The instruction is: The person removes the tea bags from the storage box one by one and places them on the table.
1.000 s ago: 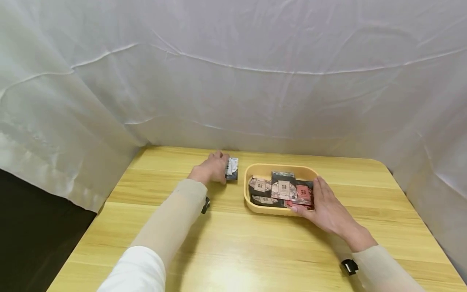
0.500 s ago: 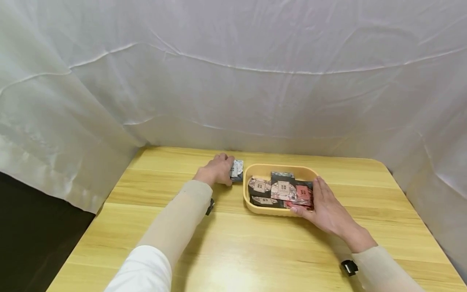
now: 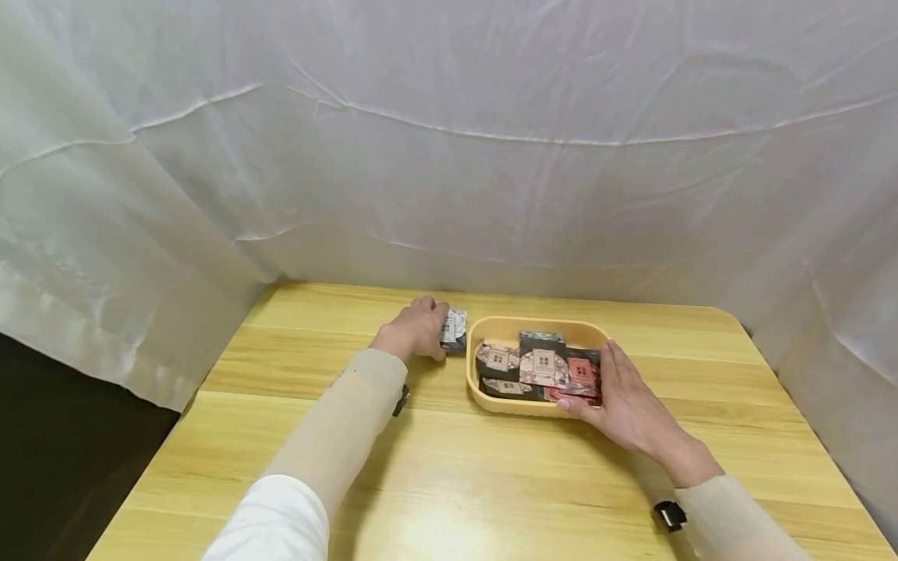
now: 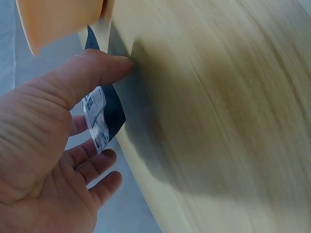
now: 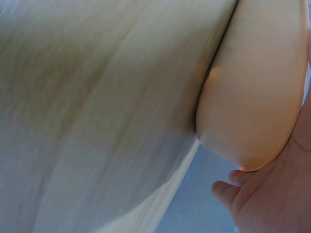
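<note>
Black-and-white packet [image 3: 457, 328] is pinched in the left hand [image 3: 415, 328], just beside the yellow tray [image 3: 515, 407] — perhaps loosely, since the thumb hides contact — so it may slip. Right hand [image 3: 629, 405], fingers straight, touches the tray; pushing may shift it.

Head view: L hand [image 3: 415, 329] hides L part of sm. black-and-white flat packet [image 3: 457, 333]; print [image 3: 449, 328] too sm. to read. R wrist view: yellow-orange rounded plastic tray [image 5: 252, 87] cut off at top, R hand [image 5: 282, 189] at R + bottom.
</note>
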Tool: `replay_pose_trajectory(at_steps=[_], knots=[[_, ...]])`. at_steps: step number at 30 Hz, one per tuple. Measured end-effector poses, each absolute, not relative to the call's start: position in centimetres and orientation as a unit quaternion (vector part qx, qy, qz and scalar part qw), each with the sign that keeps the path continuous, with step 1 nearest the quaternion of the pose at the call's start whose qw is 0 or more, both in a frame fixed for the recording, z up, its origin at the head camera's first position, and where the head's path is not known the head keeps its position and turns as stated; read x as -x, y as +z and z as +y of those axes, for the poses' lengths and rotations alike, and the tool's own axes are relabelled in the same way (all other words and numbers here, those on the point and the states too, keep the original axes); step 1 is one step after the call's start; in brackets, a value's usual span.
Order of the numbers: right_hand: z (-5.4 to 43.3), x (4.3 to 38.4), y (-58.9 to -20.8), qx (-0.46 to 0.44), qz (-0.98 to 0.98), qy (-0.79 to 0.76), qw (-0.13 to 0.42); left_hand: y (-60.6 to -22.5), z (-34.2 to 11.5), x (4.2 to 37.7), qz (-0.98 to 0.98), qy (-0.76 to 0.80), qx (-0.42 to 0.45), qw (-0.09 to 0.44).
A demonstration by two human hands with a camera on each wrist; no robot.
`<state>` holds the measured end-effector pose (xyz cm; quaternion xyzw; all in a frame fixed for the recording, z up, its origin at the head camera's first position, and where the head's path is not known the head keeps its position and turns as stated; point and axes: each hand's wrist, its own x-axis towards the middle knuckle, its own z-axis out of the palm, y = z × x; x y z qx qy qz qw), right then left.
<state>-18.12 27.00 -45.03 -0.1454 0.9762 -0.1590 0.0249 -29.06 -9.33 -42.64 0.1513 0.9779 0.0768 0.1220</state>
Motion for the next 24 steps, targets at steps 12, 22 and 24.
replay_pose_trajectory(at_steps=[12, 22, 24], knots=[[27.16, 18.05, -44.97, 0.144, 0.976, -0.16, 0.025, -42.29, -9.33, 29.0, 0.976, 0.07, -0.158, 0.134], [27.2, 17.99, -44.98, 0.144, 0.976, -0.162, 0.023, -42.35, -9.45, 29.13, 0.974, 0.077, -0.15, 0.149], [27.19, 17.96, -44.97, 0.144, 0.976, -0.164, 0.023, -42.34, -9.49, 29.19, 0.974, 0.072, -0.153, 0.149]])
